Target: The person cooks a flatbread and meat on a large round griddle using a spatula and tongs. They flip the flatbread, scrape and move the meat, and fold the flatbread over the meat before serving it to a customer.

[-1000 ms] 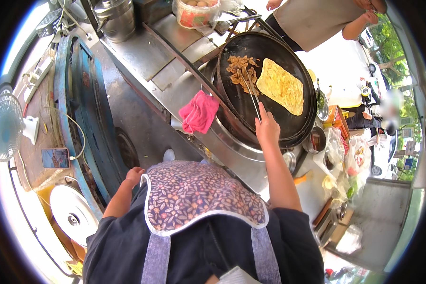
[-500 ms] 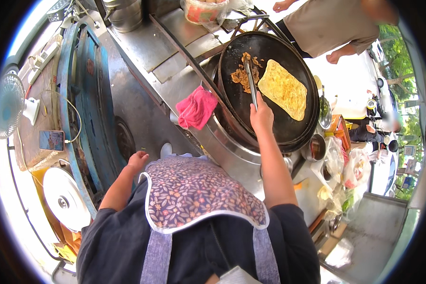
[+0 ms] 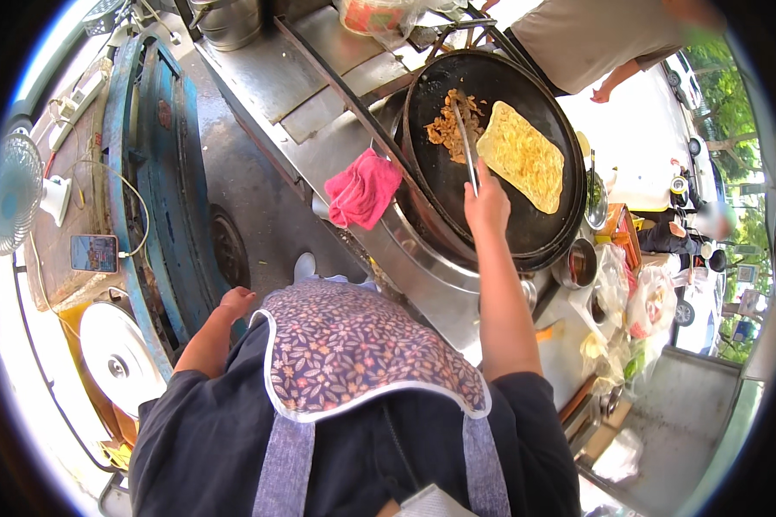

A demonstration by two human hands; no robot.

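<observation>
My right hand (image 3: 488, 205) grips long metal tongs (image 3: 468, 146) over a large round black griddle pan (image 3: 526, 237). The far end of the tongs rests in a heap of browned, chopped meat-like food (image 3: 444, 131) on the pan's left side. Just right of that heap lies a flat yellow egg-topped flatbread (image 3: 522, 159), apart from the tongs. My left hand (image 3: 238, 302) hangs low beside my floral apron (image 3: 362, 345), fingers loosely bent and nothing visible in it; the blue cart stands nearest.
A pink cloth (image 3: 362, 189) hangs on the rail left of the pan. Pots (image 3: 575, 265) and plastic bags (image 3: 651, 302) crowd the counter at right. A person (image 3: 578, 39) stands beyond the pan. At left are the blue cart (image 3: 168, 172), a fan (image 3: 21, 191) and a phone (image 3: 93, 253).
My right hand and the tongs have shifted slightly right and nearer, within the chopped food. My left hand has dropped a little and moved left. The person beyond has changed arm position.
</observation>
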